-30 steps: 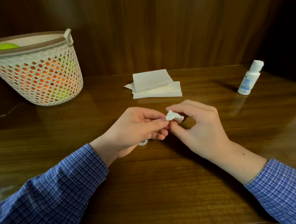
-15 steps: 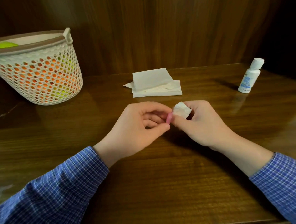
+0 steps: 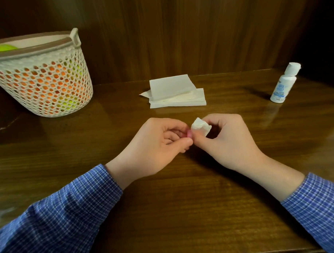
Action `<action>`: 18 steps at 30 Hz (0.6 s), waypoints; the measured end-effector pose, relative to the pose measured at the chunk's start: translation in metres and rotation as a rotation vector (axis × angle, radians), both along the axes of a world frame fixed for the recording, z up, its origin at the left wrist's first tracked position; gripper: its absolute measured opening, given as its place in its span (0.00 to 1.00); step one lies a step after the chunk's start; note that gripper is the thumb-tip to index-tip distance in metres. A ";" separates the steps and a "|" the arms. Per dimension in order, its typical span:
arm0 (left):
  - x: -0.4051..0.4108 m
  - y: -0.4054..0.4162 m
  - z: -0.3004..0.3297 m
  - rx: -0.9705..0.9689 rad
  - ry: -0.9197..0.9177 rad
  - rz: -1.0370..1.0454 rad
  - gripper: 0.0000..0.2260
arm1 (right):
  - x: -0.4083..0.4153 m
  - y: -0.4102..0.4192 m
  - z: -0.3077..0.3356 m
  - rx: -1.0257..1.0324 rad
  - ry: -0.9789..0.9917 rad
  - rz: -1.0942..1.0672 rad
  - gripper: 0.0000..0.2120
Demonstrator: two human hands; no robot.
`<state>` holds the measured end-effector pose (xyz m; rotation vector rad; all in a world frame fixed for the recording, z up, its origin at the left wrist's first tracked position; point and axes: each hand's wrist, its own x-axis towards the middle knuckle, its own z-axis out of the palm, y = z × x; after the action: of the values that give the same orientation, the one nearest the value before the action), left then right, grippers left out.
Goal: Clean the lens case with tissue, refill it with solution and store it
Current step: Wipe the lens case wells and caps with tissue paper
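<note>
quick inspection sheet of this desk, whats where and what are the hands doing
surface: dark wooden table, glossy, wood panel wall behind
job's things: small pink piece, likely the lens case, mostly hidden between the fingers; crumpled tissue against it; solution bottle upright at far right, cap on; tissue stack at centre back
clutter: white mesh basket far left, orange and green things inside
hands: left hand pinches the pink piece; right hand pinches the tissue
cables: nothing seen
surroundings: blue checked sleeves on both arms
</note>
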<state>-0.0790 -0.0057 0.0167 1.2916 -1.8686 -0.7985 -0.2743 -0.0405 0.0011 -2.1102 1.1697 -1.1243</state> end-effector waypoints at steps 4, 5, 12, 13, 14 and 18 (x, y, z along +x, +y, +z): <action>0.005 -0.004 0.005 0.135 0.057 -0.071 0.11 | 0.000 0.004 0.001 -0.251 0.030 0.052 0.03; 0.007 -0.004 0.006 0.185 0.102 -0.092 0.11 | -0.001 0.003 0.002 -0.304 0.036 0.081 0.04; 0.015 -0.005 0.013 0.561 0.372 -0.269 0.13 | -0.008 0.000 0.014 -0.240 0.078 0.316 0.04; 0.015 -0.005 0.014 0.594 0.375 -0.285 0.12 | -0.008 0.000 0.014 -0.197 0.083 0.318 0.04; 0.015 -0.006 0.015 0.620 0.376 -0.293 0.12 | -0.008 0.000 0.014 -0.162 0.091 0.314 0.03; 0.010 -0.006 0.016 0.550 0.351 -0.217 0.15 | -0.006 0.001 0.013 -0.109 0.077 0.235 0.04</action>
<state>-0.0686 -0.0119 0.0329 1.1653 -1.5703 -1.6270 -0.2800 -0.0399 0.0138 -2.3214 0.8817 -1.0278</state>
